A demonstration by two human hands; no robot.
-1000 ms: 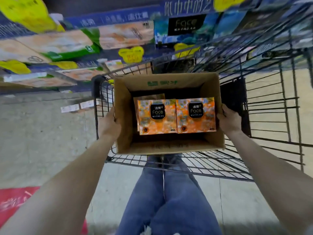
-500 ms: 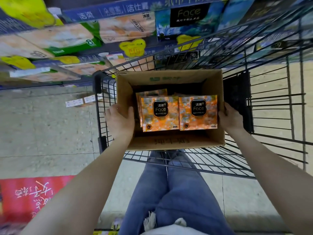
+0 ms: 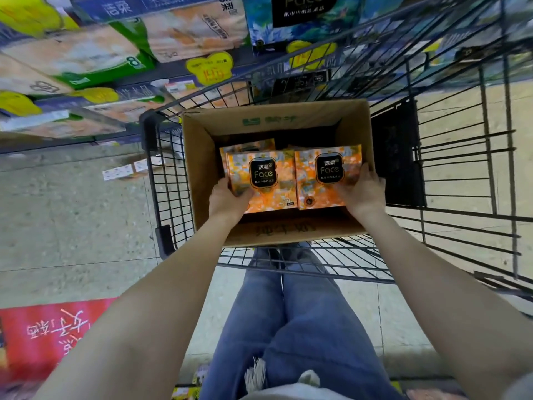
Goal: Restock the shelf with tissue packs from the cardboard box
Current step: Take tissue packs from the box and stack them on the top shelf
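Note:
An open cardboard box [image 3: 202,171] sits in a black wire shopping cart [image 3: 461,174]. Inside it lie two orange "Face" tissue packs side by side, with another partly hidden behind the left one. My left hand [image 3: 227,199] is inside the box and grips the near left corner of the left tissue pack [image 3: 264,180]. My right hand [image 3: 362,192] holds the right edge of the right tissue pack [image 3: 327,176], fingers curled round it. The shelf [image 3: 121,70] stocked with tissue packages runs along the top left.
Yellow price tags [image 3: 209,67] hang on the shelf edges. A red floor sign [image 3: 43,333] lies at the lower left. My legs in blue jeans [image 3: 288,321] stand just behind the cart. Small white boxes [image 3: 118,171] lie on the floor left of the cart.
Both hands left the outer sides of the box and reached inside. The left now grips the left pack and the right holds the right pack.

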